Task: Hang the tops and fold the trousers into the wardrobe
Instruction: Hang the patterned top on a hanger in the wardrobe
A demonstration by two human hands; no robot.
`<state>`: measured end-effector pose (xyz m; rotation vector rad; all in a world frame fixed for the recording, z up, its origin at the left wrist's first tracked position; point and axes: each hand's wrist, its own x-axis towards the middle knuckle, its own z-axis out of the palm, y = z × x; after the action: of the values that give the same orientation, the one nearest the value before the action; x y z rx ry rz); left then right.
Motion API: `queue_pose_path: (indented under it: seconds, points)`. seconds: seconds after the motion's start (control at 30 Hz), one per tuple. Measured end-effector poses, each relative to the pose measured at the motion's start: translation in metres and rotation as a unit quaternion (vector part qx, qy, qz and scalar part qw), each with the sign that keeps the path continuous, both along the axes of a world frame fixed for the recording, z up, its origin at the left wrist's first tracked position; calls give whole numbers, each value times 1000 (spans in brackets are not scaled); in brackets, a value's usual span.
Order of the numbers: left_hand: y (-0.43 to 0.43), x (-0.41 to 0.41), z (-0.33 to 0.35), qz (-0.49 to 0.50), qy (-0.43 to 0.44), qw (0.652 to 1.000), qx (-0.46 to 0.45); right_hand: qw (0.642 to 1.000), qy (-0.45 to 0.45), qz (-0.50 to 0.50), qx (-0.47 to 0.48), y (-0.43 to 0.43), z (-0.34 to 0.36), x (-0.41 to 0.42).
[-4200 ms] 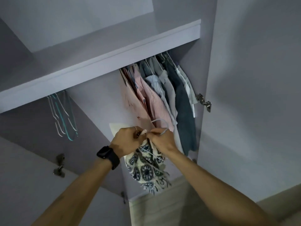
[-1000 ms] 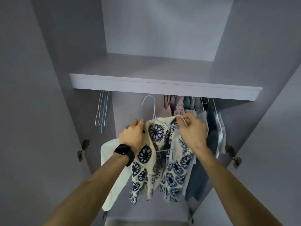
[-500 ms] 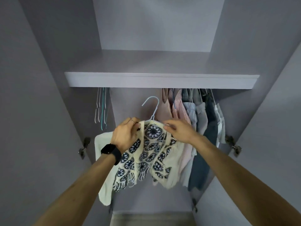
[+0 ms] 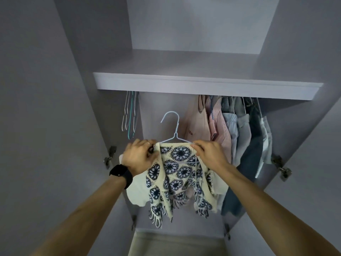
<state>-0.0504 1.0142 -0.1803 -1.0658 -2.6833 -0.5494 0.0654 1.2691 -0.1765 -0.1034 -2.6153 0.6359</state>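
Partly hidden — pale-blue wire hanger (image 4: 177, 126), arms under cream navy-medallion crochet top (image 4: 177, 174); left hand (image 4: 138, 156) and right hand (image 4: 210, 154) pinch its shoulders.

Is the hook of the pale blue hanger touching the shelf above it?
Apart. The head view shows bare back wall between the top of the hanger hook and the front edge of the shelf.

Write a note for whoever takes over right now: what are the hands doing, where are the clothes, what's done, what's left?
Left hand grips the left shoulder of the patterned top; right hand pinches its right shoulder on the light blue hanger.
The top sits on the hanger, held in mid-air below the shelf, hook free.
Done: other tops hang at right.
Left: hook this one up beside them; spare hangers hang at left. No trousers in view.
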Motion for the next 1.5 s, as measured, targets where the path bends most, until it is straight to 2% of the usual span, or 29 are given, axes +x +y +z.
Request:
queue_pose_path:
  seconds: [0.13, 0.23, 0.3, 0.37, 0.43, 0.53, 0.6, 0.63, 0.77, 0.97, 1.1, 1.17, 1.27, 1.4, 1.5]
  points:
    - [45, 20, 27, -53, -94, 988, 109, 996, -60, 13, -68, -13, -1, -5]
    - [50, 23, 31, -93, -80, 989, 82, 969, -209, 42, -129, -6, 6, -3]
    - [47, 24, 27, -124, -60, 990, 35, 947, -255, 51, -188, 6, 18, 1]
    - [49, 26, 23, -143, -48, 988, 28, 950, -204, 41, -234, 11, 34, -1]
    - [58, 30, 23, -157, -42, 984, 71, 959, -134, 30, -249, 4, 48, -10]
    - [71, 31, 31, -130, -20, 983, 130, 966, -111, 39, -231, -10, 56, -23]
    - [72, 23, 36, -97, -20, 985, 142, 968, -86, 10, -233, 0, 58, -18]
    - [70, 19, 38, -84, -40, 984, 151, 971, -87, -6, -223, 9, 57, -13]
    - [66, 9, 50, -72, -85, 977, 184, 979, -183, -29, -84, 34, 36, 5]
    - [56, -5, 45, -71, -60, 986, 140, 991, -73, -55, -94, 42, 24, 10]
    - [32, -11, 24, -42, -107, 990, 84, 993, -38, -89, -69, 46, 16, 16]
    - [42, -3, 25, -52, -137, 985, 89, 993, -30, -91, -74, 37, 10, 15]
    - [66, 12, 30, -80, -178, 972, 128, 990, -60, -82, -101, 29, 5, 11]
    - [71, 13, 31, -91, -196, 967, 136, 974, -204, -45, -91, 38, 7, 10]
    - [76, 13, 29, -100, -202, 966, 127, 965, -221, -37, -134, 36, 10, 7]
